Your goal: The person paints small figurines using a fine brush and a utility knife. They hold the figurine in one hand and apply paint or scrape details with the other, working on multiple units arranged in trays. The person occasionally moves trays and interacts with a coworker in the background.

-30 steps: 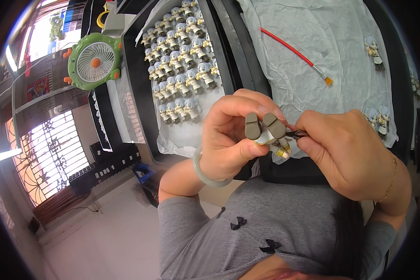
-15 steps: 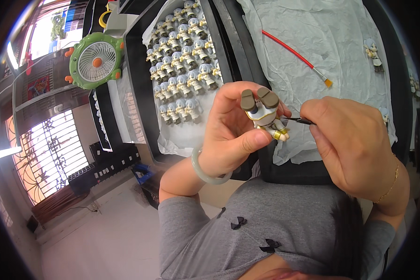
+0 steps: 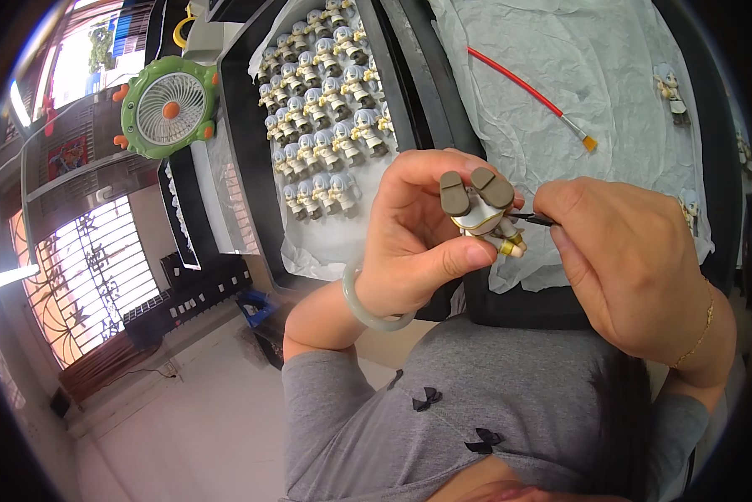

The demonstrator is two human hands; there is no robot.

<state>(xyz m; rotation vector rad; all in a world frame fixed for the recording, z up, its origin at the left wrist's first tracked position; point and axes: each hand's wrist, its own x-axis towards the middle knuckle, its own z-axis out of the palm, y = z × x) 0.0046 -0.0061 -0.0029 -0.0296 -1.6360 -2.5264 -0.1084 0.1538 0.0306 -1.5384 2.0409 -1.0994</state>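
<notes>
The left hand (image 3: 404, 241) gripped a white-and-gold plastic doll (image 3: 481, 222); beside it, the right hand (image 3: 631, 258), pinching a thin black tool (image 3: 533, 218), seemingly poked, needing care.

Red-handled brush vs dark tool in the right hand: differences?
The brush has a red handle and yellowish bristles; the tool's visible part is dark and thin. The brush lies on white paper; the right hand grips the tool. Both are slender.

Hands (image 3: 631, 259), soles-up figurine (image 3: 479, 221), dark tool (image 3: 533, 218), red brush (image 3: 527, 87)
</notes>
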